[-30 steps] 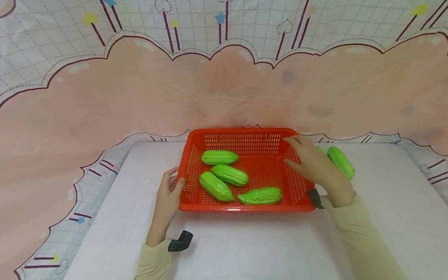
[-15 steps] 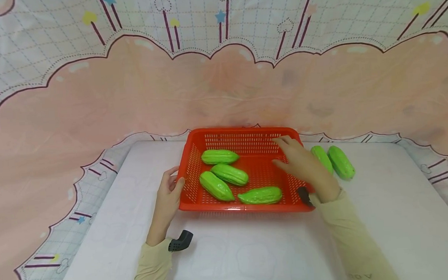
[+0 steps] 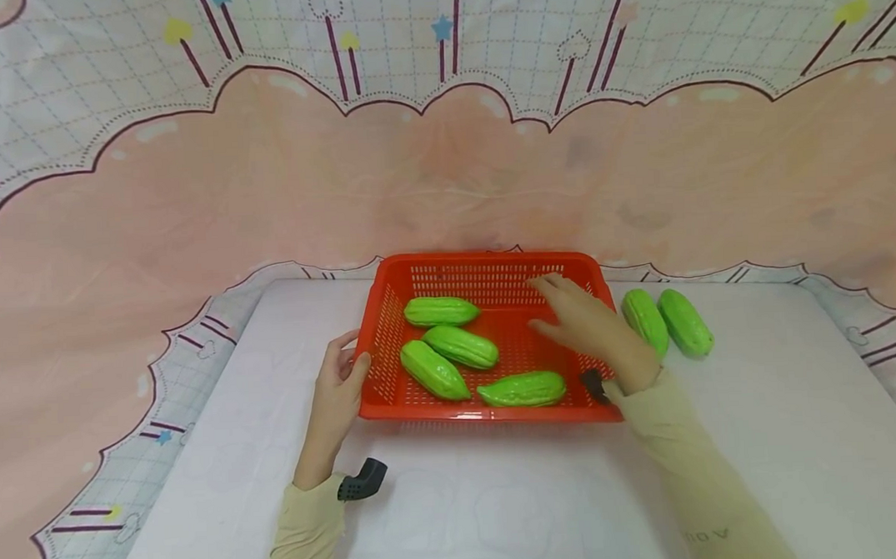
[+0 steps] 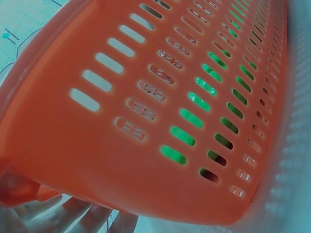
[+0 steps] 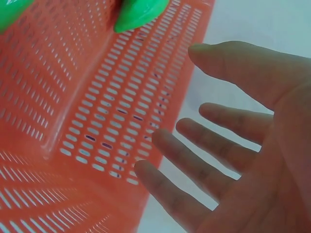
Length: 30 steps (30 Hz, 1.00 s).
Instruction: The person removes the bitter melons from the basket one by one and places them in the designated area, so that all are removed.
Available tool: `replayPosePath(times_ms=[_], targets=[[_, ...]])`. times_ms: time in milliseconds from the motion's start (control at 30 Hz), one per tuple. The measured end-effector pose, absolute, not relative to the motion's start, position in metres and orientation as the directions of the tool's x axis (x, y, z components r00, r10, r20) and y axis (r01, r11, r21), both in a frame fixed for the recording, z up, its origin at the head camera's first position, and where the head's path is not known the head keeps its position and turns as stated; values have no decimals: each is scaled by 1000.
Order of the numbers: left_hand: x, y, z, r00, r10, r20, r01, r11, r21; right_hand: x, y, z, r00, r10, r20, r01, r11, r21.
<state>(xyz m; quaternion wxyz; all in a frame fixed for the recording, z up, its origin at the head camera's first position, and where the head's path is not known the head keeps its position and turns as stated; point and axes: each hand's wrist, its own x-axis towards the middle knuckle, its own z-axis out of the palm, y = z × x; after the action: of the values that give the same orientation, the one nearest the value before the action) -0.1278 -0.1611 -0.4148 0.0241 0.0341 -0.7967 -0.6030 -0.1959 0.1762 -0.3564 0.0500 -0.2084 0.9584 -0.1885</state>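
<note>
A red plastic basket [image 3: 491, 413] with slotted walls sits mid-table, holding several light green bitter melons [image 3: 460, 347]. My left hand [image 3: 336, 393] grips its left rim, thumb on top; the fingers [image 4: 73, 213] show below the rim in the left wrist view. Over the basket's right side hovers my right hand [image 3: 581, 319], fingers spread and holding nothing. In the right wrist view this hand [image 5: 272, 170] appears apart from the basket wall, with part of a bitter melon [image 5: 141, 12] at the top.
Two more bitter melons, one nearer [image 3: 645, 321] and one farther right [image 3: 685, 323], lie side by side on the white table [image 3: 784, 415], right of the basket. A patterned cloth [image 3: 444, 180] hangs behind.
My right hand has moved left, further over the basket, with its fingers still spread. Both bitter melons on the table are now in fuller view. The left hand keeps its grip on the rim.
</note>
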Motion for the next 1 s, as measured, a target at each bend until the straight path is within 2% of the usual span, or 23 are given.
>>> replayPosePath(times_ms=[400,1000], targets=[[-128,-161,-415,-997,-79,-4,-25,271,962,-202,171,-360,-886,-463,-22,-417,816,-402],[-127,-161,-415,-997,-79,-10,-30,265,964,-210,155,-368,-867,-486,-111,-383,792,-476]])
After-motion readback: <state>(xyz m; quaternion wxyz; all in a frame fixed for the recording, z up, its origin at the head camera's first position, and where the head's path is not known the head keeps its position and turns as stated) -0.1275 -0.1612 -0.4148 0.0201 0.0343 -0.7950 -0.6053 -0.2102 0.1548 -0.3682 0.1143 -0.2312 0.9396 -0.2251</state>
